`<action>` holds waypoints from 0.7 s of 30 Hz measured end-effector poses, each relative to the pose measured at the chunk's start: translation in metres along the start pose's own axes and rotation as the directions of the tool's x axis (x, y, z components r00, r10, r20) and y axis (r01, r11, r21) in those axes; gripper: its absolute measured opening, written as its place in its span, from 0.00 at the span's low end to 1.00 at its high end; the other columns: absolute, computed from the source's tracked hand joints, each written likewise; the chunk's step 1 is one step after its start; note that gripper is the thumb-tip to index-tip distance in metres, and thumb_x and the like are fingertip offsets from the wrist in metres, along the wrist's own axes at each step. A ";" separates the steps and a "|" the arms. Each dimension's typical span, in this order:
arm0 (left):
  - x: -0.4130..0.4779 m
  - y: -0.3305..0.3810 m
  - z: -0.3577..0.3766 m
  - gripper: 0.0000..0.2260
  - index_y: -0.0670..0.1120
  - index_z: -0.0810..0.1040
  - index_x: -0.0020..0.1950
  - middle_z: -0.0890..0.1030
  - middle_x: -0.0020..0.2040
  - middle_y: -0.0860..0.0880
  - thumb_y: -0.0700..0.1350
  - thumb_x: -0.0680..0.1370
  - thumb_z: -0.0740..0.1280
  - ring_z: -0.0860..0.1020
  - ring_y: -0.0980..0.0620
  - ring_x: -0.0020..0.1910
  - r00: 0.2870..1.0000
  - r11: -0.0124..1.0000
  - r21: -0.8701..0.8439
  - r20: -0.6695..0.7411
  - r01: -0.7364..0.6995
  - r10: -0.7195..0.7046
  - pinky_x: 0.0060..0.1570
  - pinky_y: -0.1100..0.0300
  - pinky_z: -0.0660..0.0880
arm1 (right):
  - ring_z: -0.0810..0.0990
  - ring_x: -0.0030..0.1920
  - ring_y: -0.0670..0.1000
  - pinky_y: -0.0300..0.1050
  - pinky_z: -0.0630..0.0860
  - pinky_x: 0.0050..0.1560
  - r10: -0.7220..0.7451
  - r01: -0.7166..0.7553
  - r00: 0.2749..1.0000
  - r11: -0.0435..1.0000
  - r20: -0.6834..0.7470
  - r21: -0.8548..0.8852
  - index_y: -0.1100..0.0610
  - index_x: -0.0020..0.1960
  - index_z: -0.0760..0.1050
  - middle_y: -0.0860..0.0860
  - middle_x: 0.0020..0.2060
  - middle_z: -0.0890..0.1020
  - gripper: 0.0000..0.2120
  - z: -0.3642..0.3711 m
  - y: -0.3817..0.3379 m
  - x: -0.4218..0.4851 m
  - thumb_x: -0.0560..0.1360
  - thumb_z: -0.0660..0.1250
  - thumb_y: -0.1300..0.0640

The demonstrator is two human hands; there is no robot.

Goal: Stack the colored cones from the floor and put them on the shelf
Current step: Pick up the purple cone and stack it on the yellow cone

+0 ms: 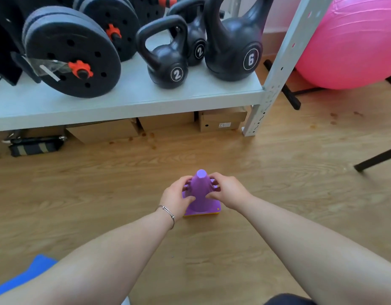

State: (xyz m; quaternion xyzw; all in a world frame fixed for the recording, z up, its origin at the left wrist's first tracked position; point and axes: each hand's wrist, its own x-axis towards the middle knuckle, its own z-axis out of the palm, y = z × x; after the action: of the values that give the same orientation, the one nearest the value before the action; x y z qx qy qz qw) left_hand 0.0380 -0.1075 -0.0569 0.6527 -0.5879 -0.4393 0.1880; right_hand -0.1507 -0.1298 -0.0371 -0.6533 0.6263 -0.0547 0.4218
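Both hands, left hand (176, 199) and right hand (227, 192), clasped the purple cone (200, 192) on the floor (278, 172); stacking looked done; next, seemingly, a lift to the shelf (128, 102) beside the kettlebells (168, 62).

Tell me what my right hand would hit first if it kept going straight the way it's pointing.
Your right hand points forward and slightly left, already gripping the purple cone. Going straight on, it meets that cone at once; past it comes bare floor, then probably the cardboard boxes under the shelf, though depth is unclear.

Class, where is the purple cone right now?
The purple cone stands on the wooden floor at centre, before the shelf, gripped by left hand and right hand.
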 end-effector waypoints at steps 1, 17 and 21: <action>0.001 -0.001 0.001 0.25 0.56 0.74 0.61 0.81 0.56 0.56 0.36 0.69 0.70 0.78 0.58 0.56 1.000 1.000 0.007 0.000 -0.002 0.002 0.58 0.61 0.73 | 0.82 0.53 0.51 0.45 0.77 0.56 0.001 -0.001 1.000 1.000 -0.007 -0.006 0.52 0.65 0.73 0.53 0.57 0.81 0.26 0.002 0.001 0.001 0.69 0.76 0.55; 0.011 -0.018 0.005 0.24 0.55 0.74 0.62 0.80 0.57 0.56 0.38 0.69 0.72 0.77 0.58 0.57 0.999 0.998 0.055 0.024 -0.027 0.025 0.56 0.64 0.71 | 0.81 0.54 0.54 0.46 0.77 0.53 -0.009 0.011 1.000 0.998 0.025 -0.064 0.54 0.66 0.70 0.54 0.56 0.82 0.28 0.014 0.012 0.013 0.69 0.76 0.55; 0.011 -0.020 0.007 0.25 0.54 0.70 0.66 0.78 0.61 0.53 0.42 0.71 0.71 0.77 0.54 0.59 0.999 0.983 0.181 0.041 -0.009 0.002 0.59 0.57 0.73 | 0.80 0.53 0.59 0.50 0.75 0.48 -0.053 0.064 0.997 0.959 0.050 -0.275 0.56 0.64 0.68 0.56 0.54 0.81 0.25 0.013 0.010 0.015 0.72 0.73 0.50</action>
State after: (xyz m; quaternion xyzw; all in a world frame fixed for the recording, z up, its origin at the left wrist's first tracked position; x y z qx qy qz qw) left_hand 0.0433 -0.1114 -0.0797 0.6565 -0.6309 -0.3965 0.1173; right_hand -0.1473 -0.1350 -0.0587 -0.7251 0.5993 0.0346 0.3375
